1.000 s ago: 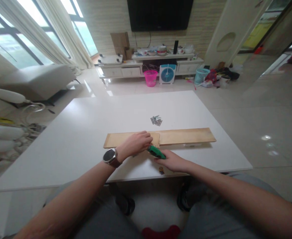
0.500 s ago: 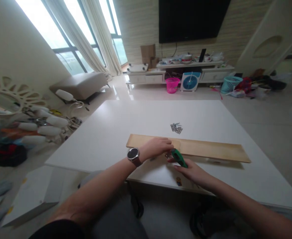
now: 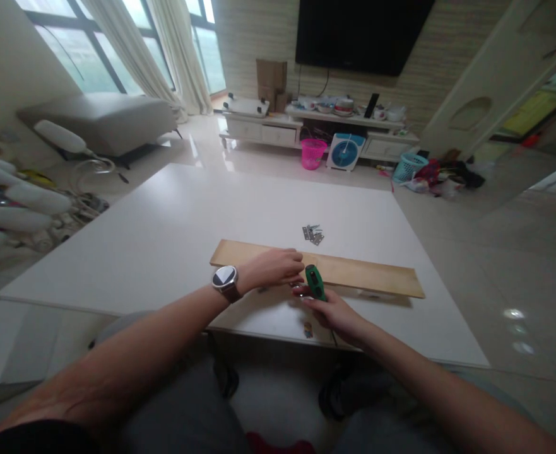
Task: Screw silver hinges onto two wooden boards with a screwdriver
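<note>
A long, thin wooden board (image 3: pixel 367 276) lies across the white table (image 3: pixel 164 233). My left hand (image 3: pixel 272 268), with a watch on its wrist, rests on the near edge of the board with its fingers curled down, pinching something small that I cannot make out. My right hand (image 3: pixel 329 309) grips a green-handled tool (image 3: pixel 313 282) whose tip points at the board's edge, right beside my left fingers. A small heap of metal hinges and screws (image 3: pixel 312 234) lies on the table just beyond the board.
A small dark object (image 3: pixel 308 329) lies near the table's front edge. Beyond the table stand a TV cabinet (image 3: pixel 278 129), a pink basket (image 3: pixel 313 153), a blue fan (image 3: pixel 344 151) and a teal basket (image 3: pixel 405 167). A sofa (image 3: pixel 98 120) sits at the left.
The view has swung left and then back. My right hand has turned the green tool from lying sideways to pointing at the board. My left hand stays on the board.
</note>
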Demonstrator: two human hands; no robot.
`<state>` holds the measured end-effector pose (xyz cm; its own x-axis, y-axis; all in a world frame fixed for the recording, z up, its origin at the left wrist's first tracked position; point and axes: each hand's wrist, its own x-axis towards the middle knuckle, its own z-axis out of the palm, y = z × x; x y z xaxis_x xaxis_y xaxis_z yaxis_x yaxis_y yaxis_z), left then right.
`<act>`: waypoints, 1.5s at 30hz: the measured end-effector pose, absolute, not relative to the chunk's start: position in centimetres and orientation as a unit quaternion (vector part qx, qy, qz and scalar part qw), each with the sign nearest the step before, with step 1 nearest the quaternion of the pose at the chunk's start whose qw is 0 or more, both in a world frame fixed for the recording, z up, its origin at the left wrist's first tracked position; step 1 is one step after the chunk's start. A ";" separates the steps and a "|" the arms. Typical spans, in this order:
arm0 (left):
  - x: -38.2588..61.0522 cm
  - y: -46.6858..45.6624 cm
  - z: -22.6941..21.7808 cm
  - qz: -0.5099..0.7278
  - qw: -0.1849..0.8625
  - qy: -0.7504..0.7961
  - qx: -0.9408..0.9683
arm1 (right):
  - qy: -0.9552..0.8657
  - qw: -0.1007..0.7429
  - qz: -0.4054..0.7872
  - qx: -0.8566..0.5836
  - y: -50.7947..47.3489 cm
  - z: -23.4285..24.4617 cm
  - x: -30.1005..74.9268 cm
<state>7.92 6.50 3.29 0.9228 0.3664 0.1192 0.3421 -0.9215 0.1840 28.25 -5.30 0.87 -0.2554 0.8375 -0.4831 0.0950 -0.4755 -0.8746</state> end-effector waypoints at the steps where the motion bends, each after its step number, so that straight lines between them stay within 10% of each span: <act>1: 7.8 6.5 3.3 0.076 0.087 0.182 0.977 | -0.427 0.282 0.668 -0.540 -5.3 0.9 28.2; 21: 8.6 6.2 3.9 0.058 0.076 0.231 0.968 | -0.424 0.287 0.662 -0.548 -5.4 1.3 28.1; 34: 3.7 6.5 6.9 0.067 0.261 0.305 0.914 | -0.513 0.271 0.597 -0.554 -6.1 2.1 28.9; 45: -0.2 3.6 2.0 0.004 0.244 0.412 0.878 | -0.591 0.193 0.585 -0.521 -6.5 2.3 28.1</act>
